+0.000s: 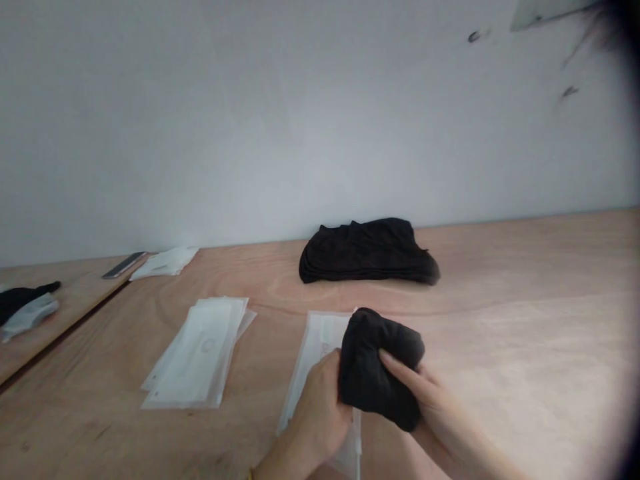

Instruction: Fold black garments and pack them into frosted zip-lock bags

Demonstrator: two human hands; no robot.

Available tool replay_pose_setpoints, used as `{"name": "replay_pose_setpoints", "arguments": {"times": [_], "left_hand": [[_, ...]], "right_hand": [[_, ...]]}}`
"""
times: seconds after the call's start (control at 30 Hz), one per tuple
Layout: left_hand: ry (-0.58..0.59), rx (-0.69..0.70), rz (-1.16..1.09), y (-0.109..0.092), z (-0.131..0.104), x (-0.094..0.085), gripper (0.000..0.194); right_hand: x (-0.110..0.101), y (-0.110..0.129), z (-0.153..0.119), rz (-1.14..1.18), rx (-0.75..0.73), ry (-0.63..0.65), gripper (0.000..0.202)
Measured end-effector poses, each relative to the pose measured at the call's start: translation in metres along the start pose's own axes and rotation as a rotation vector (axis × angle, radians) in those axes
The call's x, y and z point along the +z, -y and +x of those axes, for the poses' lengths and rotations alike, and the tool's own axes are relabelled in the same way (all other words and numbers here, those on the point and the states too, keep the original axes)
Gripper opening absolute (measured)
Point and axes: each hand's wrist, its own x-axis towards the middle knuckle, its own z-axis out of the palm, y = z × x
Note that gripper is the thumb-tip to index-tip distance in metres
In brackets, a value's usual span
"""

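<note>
Both hands, left hand (pixel 320 410) and right hand (pixel 430 400), grip a black cloth (pixel 377 367).

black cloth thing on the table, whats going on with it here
A person holds a bunched black fabric piece in both hands, the left hand at its left side and the right hand with fingers on top. Under it lies a clear plastic bag on the wooden table. A stack of similar bags lies to the left, and a pile of black fabric sits by the wall.
</note>
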Motion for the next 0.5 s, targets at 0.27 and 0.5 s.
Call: {"name": "replay_pose_setpoints", "arguments": {"times": [0.27, 0.5], "left_hand": [[-0.12, 0.113, -0.025, -0.016, 0.0, 0.0, 0.018], [0.046, 0.057, -0.078, -0.007, 0.003, 0.018, 0.019]], "right_hand": [[-0.017, 0.008, 0.002, -0.816, -0.42, 0.087, 0.025], [-0.019, 0.027, -0.005, -0.286, -0.085, -0.036, 0.042]]}}
